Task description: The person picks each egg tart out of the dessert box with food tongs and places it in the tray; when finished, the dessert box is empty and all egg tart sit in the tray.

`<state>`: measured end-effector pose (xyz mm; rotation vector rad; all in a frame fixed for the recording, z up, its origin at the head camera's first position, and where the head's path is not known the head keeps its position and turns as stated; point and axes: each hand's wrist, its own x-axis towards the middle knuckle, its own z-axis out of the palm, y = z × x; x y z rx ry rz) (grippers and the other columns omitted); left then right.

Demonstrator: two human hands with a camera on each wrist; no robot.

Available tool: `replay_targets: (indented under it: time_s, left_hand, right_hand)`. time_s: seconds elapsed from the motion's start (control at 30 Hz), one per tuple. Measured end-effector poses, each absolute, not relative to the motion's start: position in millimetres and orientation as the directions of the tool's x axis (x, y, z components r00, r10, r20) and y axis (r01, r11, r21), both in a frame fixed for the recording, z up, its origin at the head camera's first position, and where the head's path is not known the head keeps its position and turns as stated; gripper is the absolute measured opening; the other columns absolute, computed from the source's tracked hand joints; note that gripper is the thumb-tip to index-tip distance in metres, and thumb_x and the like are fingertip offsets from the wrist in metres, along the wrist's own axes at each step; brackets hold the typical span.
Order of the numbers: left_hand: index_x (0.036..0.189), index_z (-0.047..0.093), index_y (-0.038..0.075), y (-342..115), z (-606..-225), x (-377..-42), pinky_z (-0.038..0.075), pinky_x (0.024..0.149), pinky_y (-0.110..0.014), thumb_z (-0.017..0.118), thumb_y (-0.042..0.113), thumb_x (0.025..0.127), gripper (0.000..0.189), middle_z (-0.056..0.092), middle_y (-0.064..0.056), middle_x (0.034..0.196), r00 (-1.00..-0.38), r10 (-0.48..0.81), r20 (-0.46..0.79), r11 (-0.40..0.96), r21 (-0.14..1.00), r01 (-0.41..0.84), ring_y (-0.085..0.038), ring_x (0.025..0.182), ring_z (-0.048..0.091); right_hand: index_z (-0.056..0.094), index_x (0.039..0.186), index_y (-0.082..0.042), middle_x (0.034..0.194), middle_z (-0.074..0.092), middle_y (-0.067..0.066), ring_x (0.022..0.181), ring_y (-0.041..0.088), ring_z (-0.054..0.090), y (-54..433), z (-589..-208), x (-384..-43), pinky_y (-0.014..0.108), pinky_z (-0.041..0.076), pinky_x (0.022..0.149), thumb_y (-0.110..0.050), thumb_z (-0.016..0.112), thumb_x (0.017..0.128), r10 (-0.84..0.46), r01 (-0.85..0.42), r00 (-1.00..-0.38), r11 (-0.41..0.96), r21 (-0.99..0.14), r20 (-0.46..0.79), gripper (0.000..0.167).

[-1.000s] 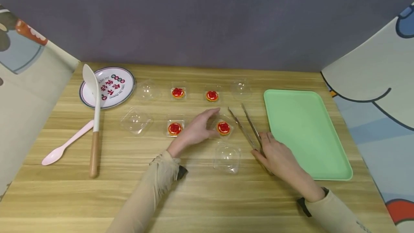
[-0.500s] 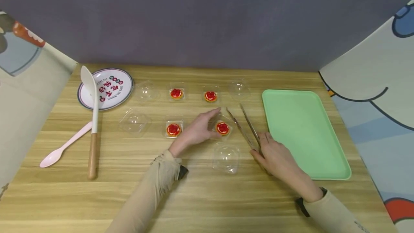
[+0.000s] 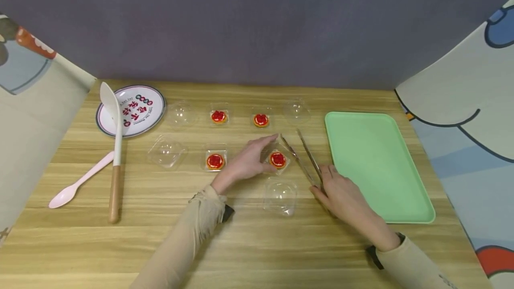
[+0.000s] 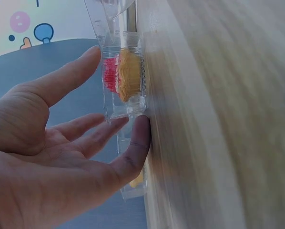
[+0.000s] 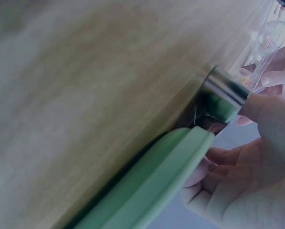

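My left hand [image 3: 250, 160] is spread around a small clear plastic box holding a red-topped tart [image 3: 277, 159], thumb on the near side and fingers on the far side. In the left wrist view, its fingertips [image 4: 96, 53] are at the edges of the box [image 4: 106, 102]; firm contact cannot be told. My right hand [image 3: 346, 193] grips metal tongs [image 3: 309, 150] near their closed end, their arms spread apart and pointing toward the tart. In the right wrist view, the bend of the tongs [image 5: 228, 90] shows beside thumb and fingers. A clear domed lid [image 3: 280, 196] lies below the tart.
Three more boxed tarts, including a near-left one [image 3: 215, 161], stand around, with clear lids [image 3: 166, 151] beside them. A green tray [image 3: 379, 164] is at right. At left are a printed plate [image 3: 146, 121], a white ladle [image 3: 118, 139] and a pink spoon [image 3: 82, 179].
The boxed tart by my left hand has turned and shifted slightly right, and my left fingertips moved a little right with it. My right hand and the tongs have hardly moved.
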<state>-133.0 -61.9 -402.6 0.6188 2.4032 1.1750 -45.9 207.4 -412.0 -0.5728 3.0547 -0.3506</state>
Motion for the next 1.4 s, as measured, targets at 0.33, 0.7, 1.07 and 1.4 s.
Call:
replay_targets:
  time_s: [0.33,0.7,1.07,1.4]
  left_hand:
    - [0.167,0.037,0.01,-57.5,-402.7,-135.1,0.023,0.131,-0.056,0.091,0.015,0.086,0.098,0.038,-0.013,0.17,-0.813,0.56,-0.158,0.565,0.791,0.235,-0.038,0.156,0.031]
    - [0.157,0.05,0.003,-68.1,-405.7,-125.1,0.042,0.121,-0.055,0.091,0.018,0.086,0.083,0.052,-0.017,0.154,-0.866,0.481,-0.135,0.58,0.79,0.198,-0.037,0.142,0.048]
    - [0.152,0.053,-0.004,-76.2,-405.6,-110.8,0.054,0.109,-0.05,0.092,0.02,0.086,0.081,0.056,-0.023,0.143,-0.935,0.346,-0.083,0.63,0.759,0.166,-0.037,0.123,0.06]
    - [0.157,0.044,-0.006,-85.2,-409.6,-104.8,0.051,0.114,-0.051,0.09,0.01,0.086,0.087,0.057,-0.024,0.145,-0.947,0.319,-0.044,0.518,0.845,0.135,-0.039,0.127,0.061]
  right_hand:
    - [0.055,0.129,0.019,0.107,0.064,0.031,0.075,0.037,0.068,207.2,-412.7,-46.2,0.049,0.061,0.056,-0.019,0.081,0.096,-0.367,-0.365,-0.93,0.905,-0.22,0.033,0.057]
    - [0.055,0.129,0.021,0.11,0.065,0.034,0.08,0.041,0.07,206.3,-413.9,-47.9,0.05,0.063,0.058,-0.018,0.081,0.096,-0.384,-0.384,-0.922,0.894,-0.231,0.048,0.057]
    - [0.063,0.122,0.013,0.098,0.059,0.018,0.078,0.025,0.054,218.3,-407.4,-47.6,0.042,0.053,0.062,0.0,0.07,0.099,-0.382,-0.396,-0.917,0.841,-0.369,0.114,0.027]
    - [0.067,0.133,0.01,0.103,0.073,0.013,0.077,0.021,0.072,239.6,-395.8,-50.7,0.02,0.056,0.066,-0.006,0.078,0.098,-0.321,-0.384,-0.923,0.773,-0.504,0.211,0.04]
